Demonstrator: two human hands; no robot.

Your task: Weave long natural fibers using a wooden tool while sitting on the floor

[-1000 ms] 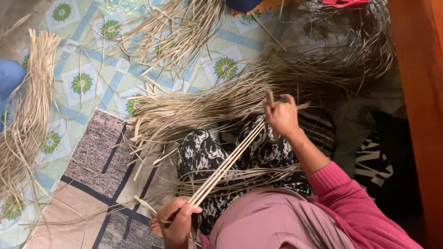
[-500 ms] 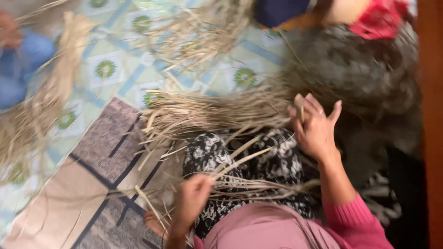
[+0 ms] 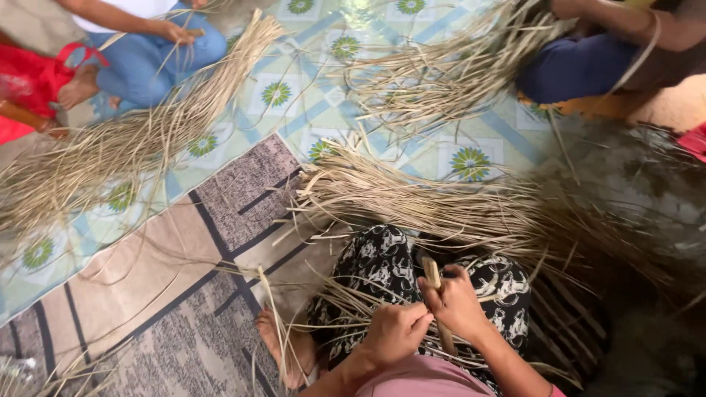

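On a patterned floor mat (image 3: 243, 195), a seated person works dried palm-leaf strips across a lap covered in black-and-white cloth (image 3: 375, 268). Both hands meet above the knees: the right hand (image 3: 460, 301) is closed around a short bundle of flat strips (image 3: 434, 283) held nearly upright, while the left hand (image 3: 393, 331) is curled against the same bundle just beside it, pinching its lower part. Such strips look light, thin and springy, likely to crack if folded sharply, so a grip near the gathered ends seems safest. A long loose heap of strips (image 3: 471, 206) lies just beyond the knees; other people sit nearby with piles of their own.
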